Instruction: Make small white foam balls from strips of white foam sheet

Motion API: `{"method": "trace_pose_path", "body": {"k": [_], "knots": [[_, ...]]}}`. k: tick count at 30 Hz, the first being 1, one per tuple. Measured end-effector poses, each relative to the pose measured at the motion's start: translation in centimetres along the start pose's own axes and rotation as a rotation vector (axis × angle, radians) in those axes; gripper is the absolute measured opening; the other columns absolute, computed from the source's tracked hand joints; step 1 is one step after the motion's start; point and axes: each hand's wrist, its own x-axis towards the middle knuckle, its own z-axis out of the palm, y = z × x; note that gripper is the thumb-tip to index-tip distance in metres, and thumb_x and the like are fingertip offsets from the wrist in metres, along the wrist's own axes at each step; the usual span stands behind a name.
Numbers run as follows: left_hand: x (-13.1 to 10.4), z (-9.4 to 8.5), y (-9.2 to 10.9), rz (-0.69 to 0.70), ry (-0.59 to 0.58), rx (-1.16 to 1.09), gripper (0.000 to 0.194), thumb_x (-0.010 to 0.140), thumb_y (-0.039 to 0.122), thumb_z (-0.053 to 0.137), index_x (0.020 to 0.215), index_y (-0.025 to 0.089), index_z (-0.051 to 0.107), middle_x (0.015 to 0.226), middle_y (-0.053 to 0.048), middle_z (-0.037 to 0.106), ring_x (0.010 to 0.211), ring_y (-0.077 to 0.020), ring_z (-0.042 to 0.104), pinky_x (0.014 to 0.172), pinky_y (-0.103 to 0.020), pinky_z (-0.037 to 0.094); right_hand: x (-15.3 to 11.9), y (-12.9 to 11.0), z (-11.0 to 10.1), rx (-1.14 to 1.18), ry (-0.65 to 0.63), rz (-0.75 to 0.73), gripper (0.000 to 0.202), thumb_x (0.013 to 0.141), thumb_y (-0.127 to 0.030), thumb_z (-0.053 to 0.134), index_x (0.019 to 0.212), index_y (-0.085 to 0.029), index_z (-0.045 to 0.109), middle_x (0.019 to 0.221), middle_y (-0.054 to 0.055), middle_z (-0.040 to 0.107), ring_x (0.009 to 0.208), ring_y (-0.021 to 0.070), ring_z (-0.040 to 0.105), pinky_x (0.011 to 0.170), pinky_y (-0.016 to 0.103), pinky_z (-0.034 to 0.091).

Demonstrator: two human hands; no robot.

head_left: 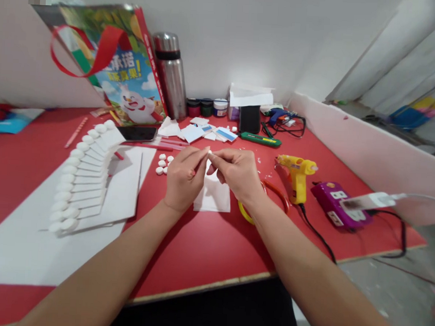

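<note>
My left hand (186, 177) and my right hand (239, 173) meet over the middle of the red table, fingertips pinched together around a small white piece (209, 153). Fingers cover most of that piece, so its full shape is hidden. Below them lies a white paper sheet (213, 197). Several small white rounded pieces (161, 163) rest just left of my left hand. Farther left stands a curved white construction (89, 178), its flat strips edged with white rounded pieces, on a white board (126, 192). Partly behind my right wrist is a pair of scissors with yellow and orange handles (279, 194).
A yellow glue gun (297, 177) and a purple power strip (341, 206) with cords lie at right. Behind my hands are cut white cards (193, 132), a green utility knife (260, 139), paint jars (206, 107), a steel flask (171, 78), a phone (137, 133) and a printed bag (129, 75).
</note>
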Motion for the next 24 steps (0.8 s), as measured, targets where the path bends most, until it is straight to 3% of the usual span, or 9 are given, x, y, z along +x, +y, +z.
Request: {"method": "trace_pose_path", "body": {"k": [5,8,10,12,19,24], "knots": [[-0.1,0.4,0.6,-0.036,-0.119,-0.063,0.027,0.099,0.023,0.053,0.113,0.017,0.075,0.106,-0.012,0.075,0.099,-0.0209,0.068,0.091,-0.035,0.054,-0.2,0.7,-1.0,-0.051,0.054,-0.010,0.030,0.084,-0.035,0.067,0.062,-0.015,0.069,0.048,-0.001,0.059,0.038,0.0064,0.043,0.040,0.022,0.030],[0.1,0.2,0.4,-0.257,-0.148,-0.301,0.018,0.094,0.027,0.063,0.099,0.020,0.079,0.082,-0.005,0.072,0.077,-0.0169,0.067,0.077,-0.031,0.057,-0.1,1.0,-1.8,-0.073,-0.017,-0.036,0.030,0.083,-0.039,0.069,0.064,-0.015,0.069,0.054,0.000,0.063,0.039,0.0061,0.044,0.041,0.022,0.031],[0.2,0.0,-0.2,-0.437,-0.220,-0.517,0.017,0.089,0.030,0.070,0.098,0.020,0.080,0.081,-0.004,0.072,0.071,-0.0166,0.067,0.072,-0.032,0.059,0.1,1.2,-2.1,-0.101,-0.077,-0.052,0.032,0.084,-0.040,0.069,0.064,-0.015,0.069,0.057,0.000,0.064,0.040,0.0059,0.045,0.043,0.022,0.033],[0.3,-0.1,-0.7,-0.507,-0.292,-0.596,0.021,0.088,0.033,0.072,0.101,0.019,0.080,0.086,-0.005,0.073,0.073,-0.0174,0.069,0.075,-0.034,0.060,0.2,1.4,-2.3,-0.130,-0.113,-0.061,0.033,0.085,-0.042,0.068,0.064,-0.016,0.069,0.057,0.000,0.065,0.041,0.0062,0.046,0.044,0.022,0.036],[0.4,-0.5,-0.1,-0.155,-0.255,-0.209,0.022,0.097,0.027,0.057,0.101,0.019,0.078,0.081,-0.006,0.071,0.080,-0.0185,0.064,0.080,-0.033,0.050,0.3,1.5,-1.8,-0.011,-0.141,0.002,0.038,0.080,-0.052,0.073,0.071,-0.015,0.071,0.064,0.002,0.069,0.041,0.0067,0.052,0.041,0.021,0.037],[0.3,-0.3,0.3,-0.149,-0.229,-0.114,0.020,0.096,0.026,0.056,0.093,0.017,0.073,0.085,-0.007,0.072,0.081,-0.0193,0.065,0.079,-0.032,0.049,0.2,1.4,-1.7,-0.069,-0.110,0.129,0.038,0.079,-0.052,0.074,0.071,-0.015,0.067,0.067,0.005,0.071,0.041,0.0097,0.057,0.038,0.021,0.034]]}}
